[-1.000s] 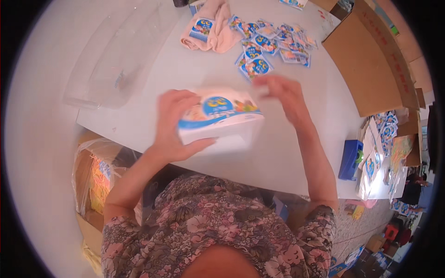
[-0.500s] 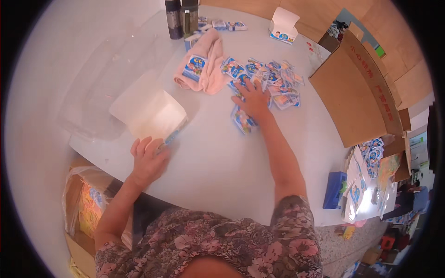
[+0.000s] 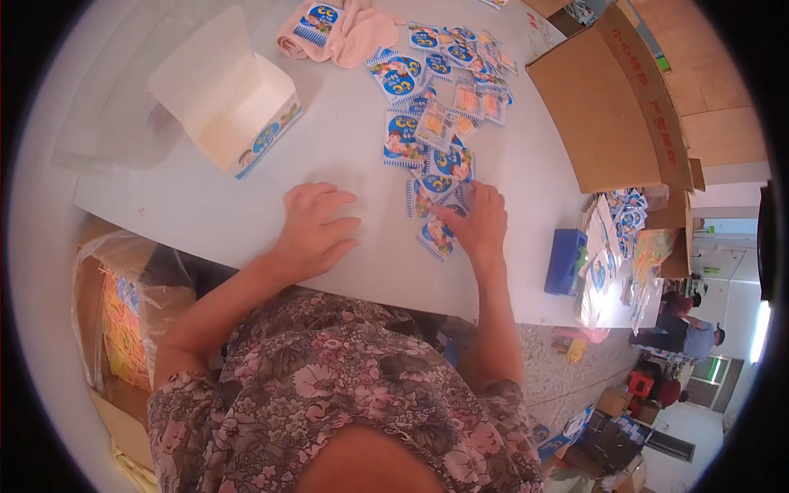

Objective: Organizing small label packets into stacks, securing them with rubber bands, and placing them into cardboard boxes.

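Note:
Small blue-and-white printed sachets (image 3: 403, 135) lie in a loose, overlapping pile that trails toward me. Some lie with the clear side up and show small orange or pink pieces inside. At the near end of the pile, my right hand (image 3: 482, 226) rests with its thumb over a sachet (image 3: 438, 237) and its fingers at the right edge, thumb and fingers apart. My left hand (image 3: 316, 230) hovers over or rests on the table left of the sachets, fingers spread and holding nothing. Beyond it stands a white carton (image 3: 267, 99), lid up, with blue print on its front.
A pink cloth (image 3: 362, 37) with one sachet on it lies at the back of the white table (image 3: 345, 140). At right stand a large cardboard box (image 3: 608, 107) and a blue holder (image 3: 565, 261). A plastic-lined box (image 3: 123, 320) sits below the left table edge. People are in the background.
My right hand has come nearer across the pile, and sachets now trail toward me. My left hand has left the carton and moved right, fingers spread. The view has shifted too.

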`<state>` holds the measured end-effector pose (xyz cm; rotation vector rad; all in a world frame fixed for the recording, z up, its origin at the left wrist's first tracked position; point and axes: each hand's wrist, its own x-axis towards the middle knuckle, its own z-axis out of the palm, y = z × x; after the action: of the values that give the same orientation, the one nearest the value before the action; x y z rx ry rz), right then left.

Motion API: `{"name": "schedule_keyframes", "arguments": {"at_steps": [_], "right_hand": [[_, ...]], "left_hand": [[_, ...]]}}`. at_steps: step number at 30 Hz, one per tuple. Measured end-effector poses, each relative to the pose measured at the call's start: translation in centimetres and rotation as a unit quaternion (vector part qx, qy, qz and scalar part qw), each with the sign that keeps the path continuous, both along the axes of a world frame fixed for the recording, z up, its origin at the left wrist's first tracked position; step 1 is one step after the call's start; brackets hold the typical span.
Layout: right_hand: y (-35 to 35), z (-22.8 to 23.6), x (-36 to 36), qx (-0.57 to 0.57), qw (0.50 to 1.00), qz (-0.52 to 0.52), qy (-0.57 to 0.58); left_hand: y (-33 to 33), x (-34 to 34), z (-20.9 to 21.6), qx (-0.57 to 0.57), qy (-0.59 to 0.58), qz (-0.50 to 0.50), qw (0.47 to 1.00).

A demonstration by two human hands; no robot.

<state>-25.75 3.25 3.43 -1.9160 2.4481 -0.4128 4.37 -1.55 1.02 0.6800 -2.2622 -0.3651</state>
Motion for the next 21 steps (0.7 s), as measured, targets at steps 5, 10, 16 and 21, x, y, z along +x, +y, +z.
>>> {"name": "schedule_keyframes", "arguments": {"at_steps": [5,10,16,21], "right_hand": [[4.6,-0.2,1.0,0.053,0.994,0.002,-0.1],[3.9,0.7,4.2,0.003,0.858,-0.025,-0.514],[-2.9,0.3,-0.7,-0.172,0.943,0.107,-0.264],[-4.0,-0.7,-3.8,-0.185,0.951,0.241,0.063]], "left_hand": [[1.9,-2.7,-2.2,0.107,0.013,-0.064,0.992],[2.4,-7.1,-0.3,0.297,0.078,-0.053,0.95],[1.0,-5.2,1.2,0.343,-0.029,-0.068,0.937],[1.6,-4.3,1.9,0.174,-0.142,-0.063,0.972]]}}
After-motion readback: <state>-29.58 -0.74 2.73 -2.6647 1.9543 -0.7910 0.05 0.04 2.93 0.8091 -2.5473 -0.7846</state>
